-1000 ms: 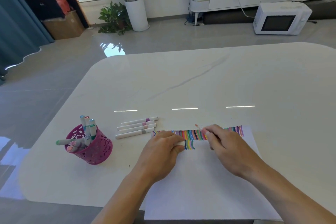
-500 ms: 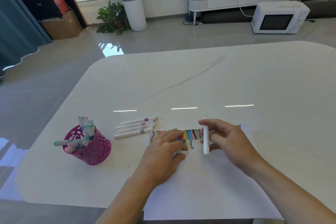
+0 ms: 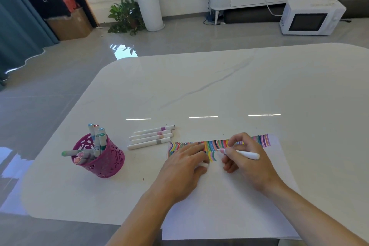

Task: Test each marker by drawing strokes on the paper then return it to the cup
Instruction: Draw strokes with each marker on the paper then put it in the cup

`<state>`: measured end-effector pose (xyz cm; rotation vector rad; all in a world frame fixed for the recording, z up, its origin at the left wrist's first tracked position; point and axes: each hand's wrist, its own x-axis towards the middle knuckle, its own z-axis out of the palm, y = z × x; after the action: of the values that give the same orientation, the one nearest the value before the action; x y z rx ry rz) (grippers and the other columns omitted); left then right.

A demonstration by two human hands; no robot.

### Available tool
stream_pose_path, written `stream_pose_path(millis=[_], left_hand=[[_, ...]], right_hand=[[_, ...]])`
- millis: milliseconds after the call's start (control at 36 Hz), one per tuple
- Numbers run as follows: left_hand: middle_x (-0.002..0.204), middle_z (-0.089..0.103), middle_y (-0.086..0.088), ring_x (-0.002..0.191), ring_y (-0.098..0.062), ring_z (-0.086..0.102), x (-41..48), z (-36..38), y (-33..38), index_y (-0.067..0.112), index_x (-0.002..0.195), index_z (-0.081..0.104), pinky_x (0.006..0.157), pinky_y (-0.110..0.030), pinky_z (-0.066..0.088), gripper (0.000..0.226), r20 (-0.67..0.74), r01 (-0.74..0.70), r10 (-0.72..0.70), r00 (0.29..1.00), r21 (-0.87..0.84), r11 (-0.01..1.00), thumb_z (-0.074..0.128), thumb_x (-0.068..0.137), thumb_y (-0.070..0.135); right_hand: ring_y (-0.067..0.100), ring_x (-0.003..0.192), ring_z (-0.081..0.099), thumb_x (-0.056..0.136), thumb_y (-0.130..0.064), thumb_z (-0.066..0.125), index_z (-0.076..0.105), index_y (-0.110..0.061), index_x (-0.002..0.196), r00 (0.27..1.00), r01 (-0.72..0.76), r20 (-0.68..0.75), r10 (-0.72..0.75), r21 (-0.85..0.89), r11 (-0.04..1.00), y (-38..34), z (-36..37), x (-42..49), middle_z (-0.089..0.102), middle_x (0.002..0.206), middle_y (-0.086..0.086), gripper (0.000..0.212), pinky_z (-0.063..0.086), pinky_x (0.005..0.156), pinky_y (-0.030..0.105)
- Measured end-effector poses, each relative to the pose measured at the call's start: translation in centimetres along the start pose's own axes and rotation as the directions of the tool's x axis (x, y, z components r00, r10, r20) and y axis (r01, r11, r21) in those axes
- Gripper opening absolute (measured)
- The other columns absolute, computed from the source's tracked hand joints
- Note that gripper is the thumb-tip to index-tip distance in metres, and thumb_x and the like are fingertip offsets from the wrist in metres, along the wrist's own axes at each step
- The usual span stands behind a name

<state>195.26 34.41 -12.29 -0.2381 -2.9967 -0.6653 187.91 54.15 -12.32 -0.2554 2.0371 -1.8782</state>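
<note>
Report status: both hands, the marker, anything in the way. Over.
Right hand grips uncapped marker, tip at paper. Left hand flat on paper. Four loose markers lie between paper and cup.

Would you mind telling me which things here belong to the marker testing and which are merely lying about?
Job: marker in right hand, left hand on paper, pink cup, four loose markers.
Lying about: microwave, potted plant, cardboard box.
</note>
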Motion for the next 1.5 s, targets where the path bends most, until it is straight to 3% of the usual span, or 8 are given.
stream_pose_path(millis=[389, 528, 667, 833, 972, 1222, 1417, 1500], left_hand=[[0.150, 0.043, 0.023, 0.145, 0.001, 0.025, 0.1, 0.0, -0.1, 0.034, 0.112, 0.062, 0.111, -0.014, 0.021, 0.015, 0.050, 0.014, -0.014, 0.999, -0.016, 1.000, 0.054, 0.100, 0.031], [0.148, 0.045, 0.025, 0.144, 0.004, 0.023, 0.1, 0.0, -0.1, 0.033, 0.111, 0.062, 0.104, -0.005, 0.015, 0.014, 0.048, 0.028, -0.027, 0.999, -0.026, 0.999, 0.055, 0.099, 0.031], [0.150, 0.043, 0.025, 0.145, 0.003, 0.024, 0.1, 0.0, -0.3, 0.034, 0.112, 0.062, 0.110, -0.013, 0.022, 0.015, 0.063, 0.046, -0.044, 0.997, -0.036, 0.998, 0.055, 0.099, 0.032], [0.150, 0.044, 0.025, 0.144, 0.004, 0.024, 0.1, -0.2, -0.1, 0.034, 0.113, 0.063, 0.104, -0.001, 0.011, 0.016, 0.071, 0.055, -0.052, 0.996, -0.039, 0.998, 0.056, 0.099, 0.030], [0.152, 0.039, 0.026, 0.145, 0.004, 0.022, 0.0, -0.4, 0.0, 0.036, 0.115, 0.062, 0.112, -0.016, 0.024, 0.017, 0.095, 0.079, -0.074, 0.993, -0.048, 0.996, 0.055, 0.099, 0.032], [0.151, 0.040, 0.029, 0.144, 0.005, 0.023, 0.0, -0.5, 0.1, 0.035, 0.113, 0.061, 0.108, -0.015, 0.026, 0.015, 0.104, 0.100, -0.095, 0.990, -0.047, 0.994, 0.054, 0.099, 0.033], [0.152, 0.040, 0.027, 0.145, 0.004, 0.024, 0.2, -0.6, 0.2, 0.035, 0.113, 0.062, 0.112, -0.017, 0.026, 0.016, 0.119, 0.109, -0.101, 0.988, -0.059, 0.992, 0.055, 0.099, 0.032], [0.151, 0.042, 0.025, 0.142, 0.004, 0.029, 0.2, -0.8, 0.1, 0.035, 0.116, 0.065, 0.110, -0.010, 0.023, 0.020, 0.111, 0.119, -0.110, 0.988, -0.085, 0.989, 0.058, 0.098, 0.032]], right_hand=[[0.027, 0.060, 0.072, 0.071, -0.045, 0.075, 0.058, -0.025, 0.071, 1.000, -0.003, -0.025, 0.001, -0.083, 0.997, 0.6, 0.0, 0.1, 0.075, 0.071, 0.013, 0.026, 0.056, 0.057, 0.034], [0.025, 0.058, 0.070, 0.083, -0.025, 0.080, 0.057, -0.020, 0.071, 1.000, 0.000, -0.025, -0.002, -0.113, 0.994, 0.9, 0.0, 0.2, 0.074, 0.068, 0.012, 0.027, 0.054, 0.055, 0.032], [0.024, 0.054, 0.068, 0.086, -0.018, 0.082, 0.055, -0.011, 0.072, 1.000, -0.019, -0.019, 0.016, -0.144, 0.989, 1.0, -0.1, 0.3, 0.073, 0.065, 0.012, 0.031, 0.053, 0.052, 0.028], [0.025, 0.050, 0.063, 0.071, -0.031, 0.079, 0.051, -0.021, 0.063, 0.998, -0.069, -0.014, 0.068, -0.131, 0.989, 0.6, 0.0, 0.3, 0.072, 0.063, 0.015, 0.030, 0.050, 0.048, 0.032], [0.021, 0.046, 0.062, 0.064, -0.038, 0.076, 0.052, -0.013, 0.068, 0.996, -0.092, -0.026, 0.089, -0.167, 0.982, 0.5, 0.0, 0.4, 0.071, 0.060, 0.014, 0.035, 0.046, 0.043, 0.025], [0.021, 0.040, 0.055, 0.054, -0.043, 0.072, 0.047, -0.009, 0.066, 0.995, -0.089, -0.051, 0.080, -0.221, 0.971, 0.1, -0.1, 0.5, 0.067, 0.054, 0.015, 0.043, 0.041, 0.040, 0.024], [0.023, 0.042, 0.054, 0.072, -0.019, 0.072, 0.048, -0.010, 0.069, 0.995, -0.083, -0.064, 0.075, -0.133, 0.988, 0.0, -0.2, 0.4, 0.067, 0.057, 0.014, 0.026, 0.039, 0.039, 0.023], [0.024, 0.045, 0.052, 0.069, -0.023, 0.069, 0.054, -0.009, 0.077, 0.992, -0.106, -0.066, 0.106, 0.009, 0.994, -0.8, -0.3, 0.5, 0.065, 0.059, 0.012, 0.022, 0.037, 0.040, 0.025]])
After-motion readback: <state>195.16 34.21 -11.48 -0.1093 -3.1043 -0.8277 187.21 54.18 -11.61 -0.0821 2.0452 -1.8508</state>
